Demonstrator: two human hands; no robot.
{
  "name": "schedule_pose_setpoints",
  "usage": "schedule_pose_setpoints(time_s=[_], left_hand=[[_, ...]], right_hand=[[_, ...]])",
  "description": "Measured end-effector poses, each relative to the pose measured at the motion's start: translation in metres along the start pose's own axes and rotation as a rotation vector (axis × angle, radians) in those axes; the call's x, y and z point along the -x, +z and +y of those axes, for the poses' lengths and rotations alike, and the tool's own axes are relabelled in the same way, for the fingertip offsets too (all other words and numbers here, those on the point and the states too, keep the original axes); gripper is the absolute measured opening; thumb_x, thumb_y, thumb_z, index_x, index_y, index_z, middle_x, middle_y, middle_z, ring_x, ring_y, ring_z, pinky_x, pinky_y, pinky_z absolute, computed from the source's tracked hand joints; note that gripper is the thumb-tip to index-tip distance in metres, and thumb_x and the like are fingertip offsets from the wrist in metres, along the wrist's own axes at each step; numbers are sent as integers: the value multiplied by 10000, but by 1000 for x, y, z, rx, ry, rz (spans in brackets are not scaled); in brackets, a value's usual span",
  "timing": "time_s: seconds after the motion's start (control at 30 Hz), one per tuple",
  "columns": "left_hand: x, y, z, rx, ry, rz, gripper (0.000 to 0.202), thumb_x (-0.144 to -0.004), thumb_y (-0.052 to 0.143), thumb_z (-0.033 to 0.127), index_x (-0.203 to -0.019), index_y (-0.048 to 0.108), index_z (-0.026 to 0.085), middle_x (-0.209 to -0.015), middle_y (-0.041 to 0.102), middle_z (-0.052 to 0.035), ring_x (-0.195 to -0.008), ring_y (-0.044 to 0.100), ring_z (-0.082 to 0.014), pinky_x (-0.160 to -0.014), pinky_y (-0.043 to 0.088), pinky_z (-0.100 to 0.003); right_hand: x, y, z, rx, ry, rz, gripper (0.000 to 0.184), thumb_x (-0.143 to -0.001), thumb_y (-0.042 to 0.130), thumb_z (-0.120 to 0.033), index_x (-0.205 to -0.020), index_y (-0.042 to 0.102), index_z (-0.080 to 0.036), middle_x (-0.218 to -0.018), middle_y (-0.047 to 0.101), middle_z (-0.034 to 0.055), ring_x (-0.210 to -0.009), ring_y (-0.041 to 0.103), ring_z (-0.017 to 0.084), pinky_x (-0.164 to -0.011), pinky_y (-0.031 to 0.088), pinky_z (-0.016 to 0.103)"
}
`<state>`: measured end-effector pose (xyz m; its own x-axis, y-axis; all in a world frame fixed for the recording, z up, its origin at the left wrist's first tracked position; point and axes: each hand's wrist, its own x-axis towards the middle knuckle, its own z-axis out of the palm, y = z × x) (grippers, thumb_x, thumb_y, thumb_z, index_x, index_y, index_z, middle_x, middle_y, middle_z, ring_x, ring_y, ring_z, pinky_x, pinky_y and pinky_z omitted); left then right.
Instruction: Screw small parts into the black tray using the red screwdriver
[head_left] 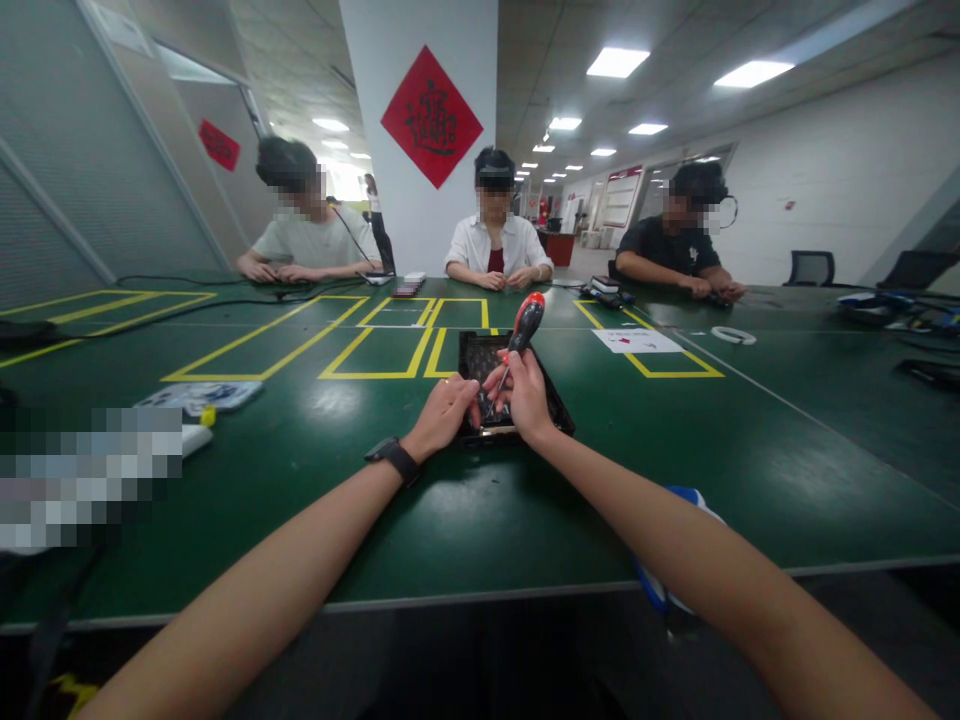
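My right hand (527,398) is closed round a screwdriver (528,322) with a black and red handle. It is tilted, handle up to the right, and its thin shaft points down to the left. Beneath both hands lies a black open tray or casing (556,398) with raised walls; what is inside is dark and partly hidden by my fingers. My left hand (448,405), with a black watch on the wrist, rests at the casing's left edge. Its fingers are drawn together near the screwdriver's tip, and whatever they pinch is too small to name.
Yellow tape outlines mark the green table (337,540). A white paper (637,341) lies to the right, near a white ring-shaped roll (733,336). A patterned flat object (202,397) is at the left. Three people sit across the table; black cables (187,312) run along the left.
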<state>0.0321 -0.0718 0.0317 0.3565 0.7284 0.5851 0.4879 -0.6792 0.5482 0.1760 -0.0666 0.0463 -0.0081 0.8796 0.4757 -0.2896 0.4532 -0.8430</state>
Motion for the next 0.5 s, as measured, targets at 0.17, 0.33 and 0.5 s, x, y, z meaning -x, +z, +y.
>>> schedule_pose_setpoints(time_s=[0.17,0.33,0.5], left_hand=[[1,-1,0,-8,-14,15,668,-953,171,382,-522,641,181,-621,632,-36,-699,525,-156,-780,375,-304],[-4,0,-11,-188,-81,160,411,-907,356,398,-738,670,193,-801,638,-41,-845,539,-187,-865,379,-343],[-5,8,-43,-194,-386,204,361,-744,603,302,-1080,576,172,-1109,611,-89,-1058,526,-237,-943,380,-376]], right_hand=[[0,-1,0,-26,-1,50,302,-873,392,-485,-953,450,-199,-569,568,-42,-413,496,67,-323,329,139],[-4,-2,-3,-38,3,116,300,-872,382,-483,-949,444,-200,-561,561,-43,-411,477,69,-337,306,145],[-31,-27,-11,57,-24,295,286,-896,317,-443,-881,451,-191,-448,390,-86,-353,326,57,-369,254,152]])
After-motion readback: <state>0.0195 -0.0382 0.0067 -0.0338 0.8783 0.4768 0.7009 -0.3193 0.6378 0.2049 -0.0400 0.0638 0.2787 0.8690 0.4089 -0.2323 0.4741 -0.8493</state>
